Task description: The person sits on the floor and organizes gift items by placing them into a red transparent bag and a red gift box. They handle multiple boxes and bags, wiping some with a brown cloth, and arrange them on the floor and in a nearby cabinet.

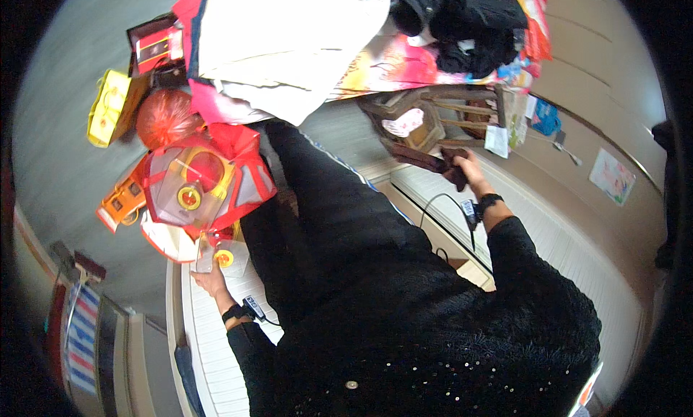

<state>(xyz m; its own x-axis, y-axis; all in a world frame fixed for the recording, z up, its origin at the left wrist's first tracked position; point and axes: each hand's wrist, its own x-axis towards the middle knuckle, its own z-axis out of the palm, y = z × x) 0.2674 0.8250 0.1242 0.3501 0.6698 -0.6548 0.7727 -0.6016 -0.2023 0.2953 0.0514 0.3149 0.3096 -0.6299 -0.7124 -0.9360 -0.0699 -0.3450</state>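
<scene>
My left hand (213,281) pinches the edge of a clear plastic package (238,263) with a round yellow-and-red piece on it. Just beyond, a red-trimmed bag (254,187) stands with another clear package (189,198) of the same look across its top. On the other side, my right hand (473,173) grips a dark brown wooden end (453,168), which seems to be part of the wooden chair (417,155). A pink-patterned cloth (403,123) lies on the chair's seat. Both wrists wear black straps with small devices and cables.
Ahead is a bed or table with a large white cloth (287,43), black garments (476,22) and a colourful patterned cover (390,65). A red plastic bag (167,119), a yellow paper bag (111,108) and an orange box (123,198) stand on the grey floor. A drawing (612,176) hangs at right.
</scene>
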